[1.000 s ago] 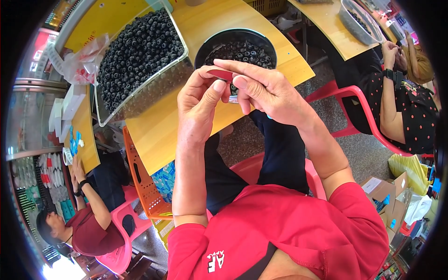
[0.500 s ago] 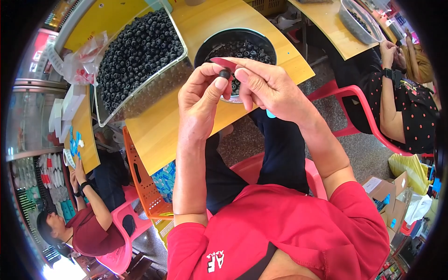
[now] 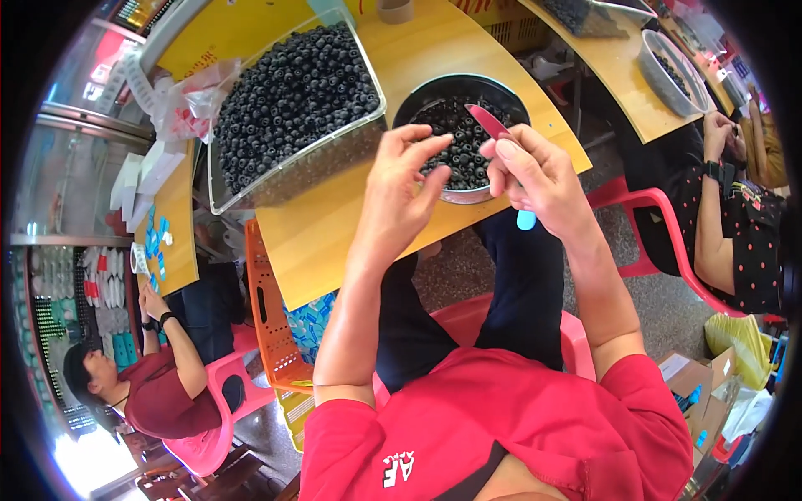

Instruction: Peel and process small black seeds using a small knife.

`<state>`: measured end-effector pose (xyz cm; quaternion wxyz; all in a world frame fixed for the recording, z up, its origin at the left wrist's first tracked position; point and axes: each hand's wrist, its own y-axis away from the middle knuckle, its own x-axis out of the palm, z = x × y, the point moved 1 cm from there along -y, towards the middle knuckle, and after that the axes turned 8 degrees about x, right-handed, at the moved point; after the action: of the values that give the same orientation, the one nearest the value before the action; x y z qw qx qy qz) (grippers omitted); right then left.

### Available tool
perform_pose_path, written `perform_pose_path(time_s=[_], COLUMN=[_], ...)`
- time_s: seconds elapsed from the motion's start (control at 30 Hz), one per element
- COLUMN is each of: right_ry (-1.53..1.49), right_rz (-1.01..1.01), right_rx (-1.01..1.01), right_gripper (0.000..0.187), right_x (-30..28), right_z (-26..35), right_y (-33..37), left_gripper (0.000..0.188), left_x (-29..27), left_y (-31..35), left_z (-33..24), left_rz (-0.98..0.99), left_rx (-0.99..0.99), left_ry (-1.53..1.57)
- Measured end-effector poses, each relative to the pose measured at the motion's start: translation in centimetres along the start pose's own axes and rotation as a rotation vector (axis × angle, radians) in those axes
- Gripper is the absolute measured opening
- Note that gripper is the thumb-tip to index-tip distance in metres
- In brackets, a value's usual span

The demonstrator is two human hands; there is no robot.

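My left hand (image 3: 399,188) hovers at the near left rim of a round dark bowl (image 3: 464,197), its fingers apart and nothing seen in them. In my right hand (image 3: 543,171) is a small knife (image 3: 487,121) with a red blade; the end of its light blue handle shows below the fist. The blade points up and to the left over the bowl. Dark round blueberry-like balls (image 3: 468,154) lie inside the bowl. To the left, a large clear tub (image 3: 309,159) is heaped with similar dark balls (image 3: 292,100).
The bowl and tub stand on a wooden table (image 3: 326,250). An orange plastic crate (image 3: 269,313) is by the table's left end. Co-workers sit on pink chairs at left and right; the right one is near another clear tub (image 3: 697,102) of dark balls.
The dark ball pinched in my left hand is no longer there; those fingers have spread. My hands have drawn apart and the knife has moved right, away from the left fingers. The view has shifted slightly.
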<state>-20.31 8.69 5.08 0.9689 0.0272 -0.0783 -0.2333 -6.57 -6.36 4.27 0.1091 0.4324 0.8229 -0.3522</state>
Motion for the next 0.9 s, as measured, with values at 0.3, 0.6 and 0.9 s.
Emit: perform_pose_path(time_s=[0.3,0.6,0.9], right_ry=[-0.087,-0.083,-0.034], right_rz=[0.008,-0.041,-0.108], right_rx=[-0.097,0.003,-0.130], right_gripper=[0.032,0.033,0.030], right_x=[-0.2,-0.2,0.2], right_z=[-1.5,-0.8,-0.2], right_y=[-0.3,0.3,0.1], left_gripper=[0.017,0.022,0.021], left_x=[-11.5,-10.8,-9.9], left_y=[-8.0,-11.1,-6.7], left_z=[5.2,9.6,3.0], left_rz=[-0.104,0.272,-0.085], left_rx=[-0.060,0.040,-0.180], left_ry=[-0.481,-0.894,0.483])
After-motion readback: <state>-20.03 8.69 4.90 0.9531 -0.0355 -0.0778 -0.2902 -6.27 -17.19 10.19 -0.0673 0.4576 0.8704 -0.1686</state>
